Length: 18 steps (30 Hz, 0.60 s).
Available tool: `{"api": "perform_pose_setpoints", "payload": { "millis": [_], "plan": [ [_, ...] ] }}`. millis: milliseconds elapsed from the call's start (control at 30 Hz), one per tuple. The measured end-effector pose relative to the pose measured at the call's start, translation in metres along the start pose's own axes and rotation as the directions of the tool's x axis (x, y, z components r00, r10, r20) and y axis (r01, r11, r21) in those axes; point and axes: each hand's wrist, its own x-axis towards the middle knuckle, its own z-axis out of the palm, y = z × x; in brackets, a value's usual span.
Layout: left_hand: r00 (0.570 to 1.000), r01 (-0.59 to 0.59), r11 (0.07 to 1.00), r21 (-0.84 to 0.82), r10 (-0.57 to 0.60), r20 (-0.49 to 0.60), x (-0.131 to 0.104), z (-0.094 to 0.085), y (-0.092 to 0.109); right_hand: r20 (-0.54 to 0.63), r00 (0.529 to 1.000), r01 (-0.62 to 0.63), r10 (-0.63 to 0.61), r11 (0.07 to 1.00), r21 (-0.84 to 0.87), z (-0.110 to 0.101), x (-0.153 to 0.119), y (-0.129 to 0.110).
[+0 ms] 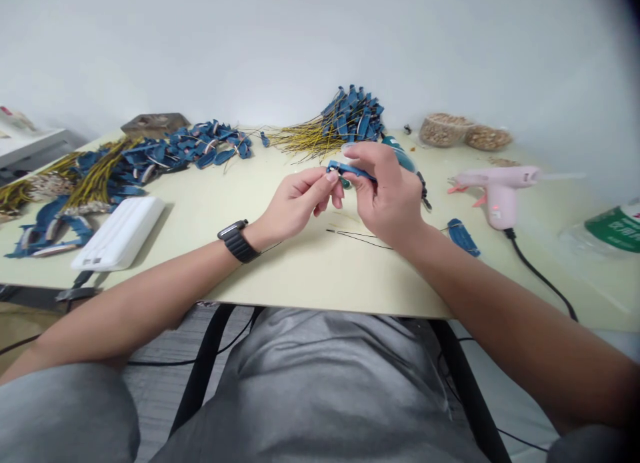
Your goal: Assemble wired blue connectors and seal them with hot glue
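Over the middle of the table, a small blue piece [345,168], thin and strip-like, is held between both hands. My left hand [303,197], with a black watch on its wrist, pinches the left end between thumb and fingers. At the other end, the thumb and fingers of my right hand [393,191] are closed on the same piece. A small dark green thing shows just under it, partly hidden by the fingers. Two thin dark wires [357,236] lie on the table below the hands, and another blue piece [463,237] rests beside my right forearm.
Behind the hands lies a bundle of blue pieces on yellow stems [353,116]. More blue pieces [205,143] are heaped at left, near a white power bank [120,233]. A pink glue gun [501,193], a corded tool, two containers of small bits [445,128] and a bottle [615,228] stand rightward.
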Motion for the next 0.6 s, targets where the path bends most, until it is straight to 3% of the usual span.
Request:
{"api": "perform_pose_setpoints", "payload": {
  "millis": [100,200,300,400,600],
  "plan": [
    [0.999,-0.037,0.999,0.012,0.037,-0.006,-0.0012,0.0015,0.0009,-0.070,0.993,0.096,-0.097,0.995,-0.009,0.0030,0.0003,0.0047],
    [0.999,-0.053,0.998,0.023,0.053,-0.001,-0.0019,0.0015,0.0020,-0.175,0.956,0.239,-0.234,0.971,0.009,0.0064,0.0019,0.0092],
    [0.999,-0.047,0.998,0.043,0.047,-0.002,-0.0020,0.0010,0.0029,-0.186,0.943,0.291,-0.277,0.955,0.051,0.0066,0.0036,0.0098],
    [0.998,-0.056,0.998,0.042,0.056,0.005,-0.0017,0.0005,0.0027,-0.197,0.931,0.325,-0.308,0.944,0.060,0.0045,0.0041,0.0071],
    [0.999,-0.049,0.997,0.052,0.049,0.011,-0.0003,-0.0016,-0.0013,-0.129,0.962,0.249,-0.239,0.966,0.068,0.0026,0.0036,0.0029]
  ]
}}
